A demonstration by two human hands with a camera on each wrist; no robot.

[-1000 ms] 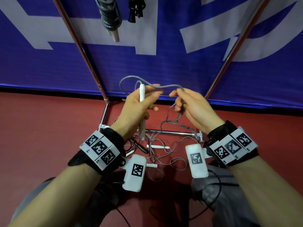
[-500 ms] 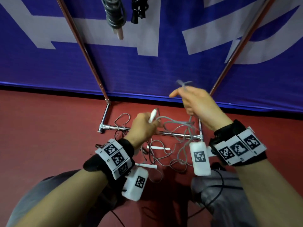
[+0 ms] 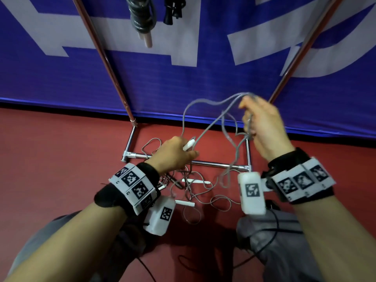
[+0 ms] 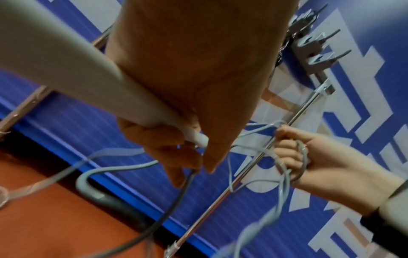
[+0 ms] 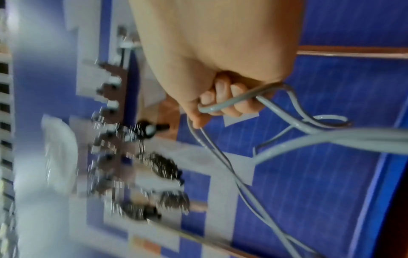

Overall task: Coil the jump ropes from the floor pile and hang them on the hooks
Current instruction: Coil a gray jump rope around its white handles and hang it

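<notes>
**A limp grey rope, half gathered**

On the red floor (image 3: pixel 61 159), inside the chrome base frame (image 3: pixel 203 164) of the rack, lies the pile of jump ropes (image 3: pixel 195 192) — thin cords looped over one another, white handles among them. Above it hang two coiled ropes, a grey one (image 3: pixel 141 15) and a black one (image 3: pixel 172 9).

My left hand (image 3: pixel 173 154) is closed round a white handle (image 3: pixel 188 143). My right hand (image 3: pixel 262 127), higher and apart from it, is curled round several gathered loops of the same grey cord (image 3: pixel 203 110).

I judge the cord light, soft and springy — it will not keep a coil unless pinched where the loops cross. The handle is the stiff part, the surest place to hold.
</notes>
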